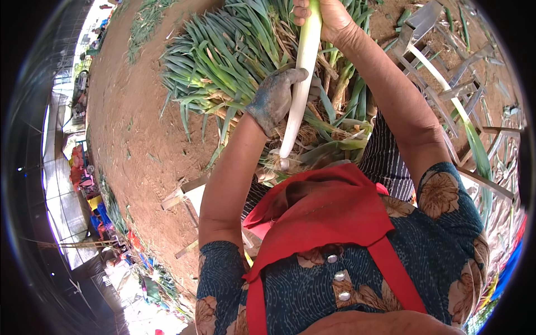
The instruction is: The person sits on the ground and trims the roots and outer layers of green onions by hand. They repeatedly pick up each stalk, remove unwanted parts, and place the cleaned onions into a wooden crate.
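Note:
One long leek [302, 71] with a white stem slants between my hands, its rooted end low towards my lap. Gripping its middle is my left hand [278, 94], in a worn grey and blue work glove. My bare right hand [324, 19] holds the greener upper part at the top edge of the view; the leaves above are out of view. Behind the stem lies a large heap of leeks [226, 58] with green leaves and dry brown husks. Loose leaves and roots lie just before my red apron [331, 209].
At the right stands a metal frame rack [460, 90] with a peeled leek [439, 79] lying across it. Parts of a low stool or frame [184, 193] show by my left side. Bare soil [125, 109] carries scattered leaf scraps; more leek leaves [146, 25] lie at the upper left.

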Action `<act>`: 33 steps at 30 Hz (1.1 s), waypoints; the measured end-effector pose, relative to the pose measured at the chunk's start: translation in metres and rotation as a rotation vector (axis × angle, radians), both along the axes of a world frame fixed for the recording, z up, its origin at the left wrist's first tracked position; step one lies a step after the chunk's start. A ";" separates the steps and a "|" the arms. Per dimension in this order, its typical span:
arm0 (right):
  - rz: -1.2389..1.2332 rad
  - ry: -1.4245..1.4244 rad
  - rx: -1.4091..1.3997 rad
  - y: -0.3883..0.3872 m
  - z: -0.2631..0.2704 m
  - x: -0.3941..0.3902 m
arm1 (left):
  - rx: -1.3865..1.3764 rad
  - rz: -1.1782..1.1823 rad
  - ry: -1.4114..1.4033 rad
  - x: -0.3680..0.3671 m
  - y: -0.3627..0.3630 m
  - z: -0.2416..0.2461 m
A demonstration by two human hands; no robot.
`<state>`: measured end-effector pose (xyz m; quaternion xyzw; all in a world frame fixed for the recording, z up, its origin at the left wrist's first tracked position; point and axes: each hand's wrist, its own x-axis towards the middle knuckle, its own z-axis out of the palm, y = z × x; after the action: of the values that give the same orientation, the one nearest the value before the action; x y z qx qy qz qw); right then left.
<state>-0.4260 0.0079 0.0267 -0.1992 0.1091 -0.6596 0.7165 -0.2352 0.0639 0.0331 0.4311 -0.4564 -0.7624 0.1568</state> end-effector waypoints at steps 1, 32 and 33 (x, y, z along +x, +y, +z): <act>0.014 -0.004 -0.014 0.002 0.003 0.001 | -0.008 -0.006 -0.024 -0.001 -0.001 -0.002; -0.165 0.199 0.007 0.007 -0.013 -0.006 | -0.346 -0.457 -0.905 0.100 0.049 -0.118; -0.141 0.137 -0.044 0.006 -0.016 -0.010 | -0.288 -0.546 -0.922 0.132 0.058 -0.121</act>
<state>-0.4364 0.0144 0.0110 -0.2511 0.1571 -0.6956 0.6546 -0.1035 0.1219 -0.0878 0.5604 -0.6725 -0.4378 -0.2051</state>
